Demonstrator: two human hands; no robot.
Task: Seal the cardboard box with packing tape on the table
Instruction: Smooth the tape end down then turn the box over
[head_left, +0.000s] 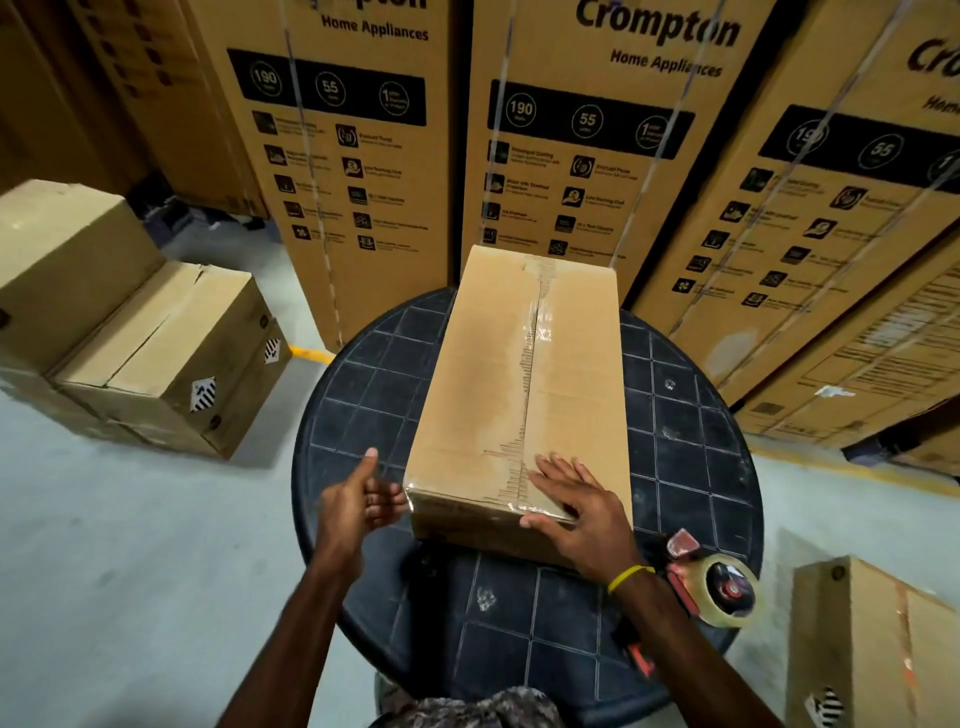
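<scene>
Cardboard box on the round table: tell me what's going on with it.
A person is sealing the long cardboard box on the dark round table. Clear packing tape runs along its top seam. The right hand lies flat on the near end of the lid, thumb over the edge, pressing the tape down. The left hand is by the near left corner, holding nothing. The tape dispenser lies unheld on the table beside the right wrist.

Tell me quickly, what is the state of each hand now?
Left hand: open, beside the cardboard box, holding nothing.
Right hand: open, flat on the box top.
</scene>
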